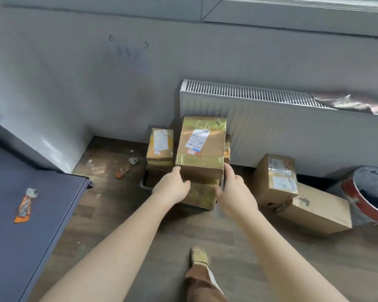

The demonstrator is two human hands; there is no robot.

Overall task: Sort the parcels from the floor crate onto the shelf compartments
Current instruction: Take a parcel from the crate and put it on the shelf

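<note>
Nearest the camera, a shoe [198,255] and a brown trouser leg [202,284] stand on the wood-look floor [118,225], between two bare forearms that reach forward. To the left lies a dark blue-grey flat surface [26,247] with a crumpled orange and white wrapper [25,205] lying on it.

Further out, the left hand [172,187] and right hand [235,194] flank a taped brown parcel [200,149] that sits on top of a stack. The left grip is open, its fingers curled at the parcel's near left corner and its thumb touching the front edge. The right grip is open too, fingers spread, the thumb up against the near right corner. Whether either hand bears any of the parcel's weight I cannot tell. The parcel carries a white shipping label on its top face and rests on a lower glossy parcel [202,195].

Just left of the stack stands a smaller labelled parcel [160,147] on other boxes. On the right, well apart from the hands, a cardboard box [275,177] leans on a long flat box [316,209], and a grey and red bucket [369,192] stands beside them. Scraps of litter [122,171] lie on the floor to the left.

Behind it all, a white radiator [271,127] hangs on the pale wall [96,83] under a window sill.
</note>
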